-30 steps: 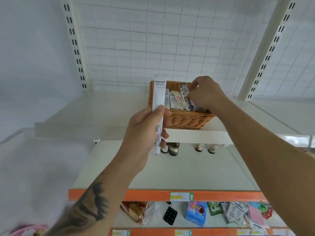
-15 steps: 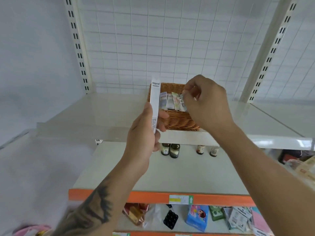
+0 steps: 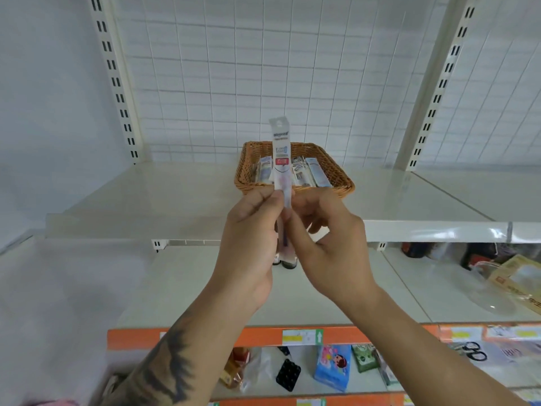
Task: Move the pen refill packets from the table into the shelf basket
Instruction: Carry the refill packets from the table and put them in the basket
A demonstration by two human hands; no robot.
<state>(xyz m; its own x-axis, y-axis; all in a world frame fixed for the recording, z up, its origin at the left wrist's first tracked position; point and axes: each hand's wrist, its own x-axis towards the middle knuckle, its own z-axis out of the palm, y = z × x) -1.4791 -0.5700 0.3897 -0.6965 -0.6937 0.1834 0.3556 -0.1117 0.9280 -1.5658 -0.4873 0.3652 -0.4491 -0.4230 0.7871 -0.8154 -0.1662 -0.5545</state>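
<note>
While the left hand point(image 3: 248, 247) pinches the long white pen refill packet point(image 3: 281, 159) upright in front of the shelf, the right hand point(image 3: 330, 244) pinches its lower part too. Behind it, the brown woven wicker basket point(image 3: 336, 174) on the cream shelf point(image 3: 146, 197) holds more packets point(image 3: 307, 171).

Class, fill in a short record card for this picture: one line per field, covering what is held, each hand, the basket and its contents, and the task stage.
Held item: pen refill packet, upright, in front of the basket
Left hand: grips the packet's lower part
Right hand: fingers curled at the packet's lower part, apparently pinching it
Basket: wicker, on the upper shelf
Basket contents: several packets in the basket, lying side by side
Task stage: held packet not yet in the basket
</note>
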